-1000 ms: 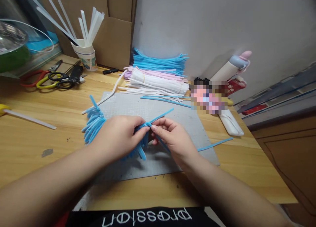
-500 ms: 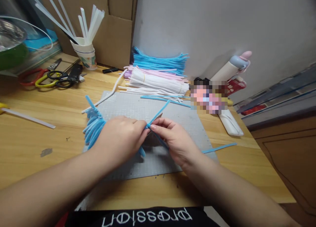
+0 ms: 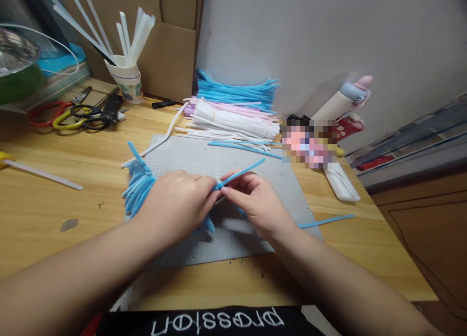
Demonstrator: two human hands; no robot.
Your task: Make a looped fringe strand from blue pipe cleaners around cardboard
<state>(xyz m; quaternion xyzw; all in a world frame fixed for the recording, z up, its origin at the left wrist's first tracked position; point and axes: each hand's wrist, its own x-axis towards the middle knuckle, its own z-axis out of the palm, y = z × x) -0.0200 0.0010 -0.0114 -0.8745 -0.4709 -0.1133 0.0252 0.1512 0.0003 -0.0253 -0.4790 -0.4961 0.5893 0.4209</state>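
Observation:
My left hand (image 3: 182,195) is closed around a piece made of looped blue pipe cleaners (image 3: 140,187). Its loops fan out to the left of the hand, and another bit pokes out below the palm. At the left fingertips, thumb and forefinger pinch a twisted blue spot. Against that spot my right hand (image 3: 253,199) is closed in a pinch on a blue pipe cleaner (image 3: 246,172), whose free end points up and right. A blue length also shows beyond the right wrist. What lies inside the left palm is hidden.
Under the hands lies a grey cutting mat (image 3: 182,156). Behind it are bundles of blue pipe cleaners (image 3: 237,95) and white pipe cleaners (image 3: 233,121). Scissors (image 3: 76,117) and a paper cup (image 3: 126,80) of white strips stand left. A bottle (image 3: 335,102) leans at the right.
The free blue end at the fingertips has swung down to the right and lies flatter. My right fingers have shifted slightly; my left hand has hardly moved.

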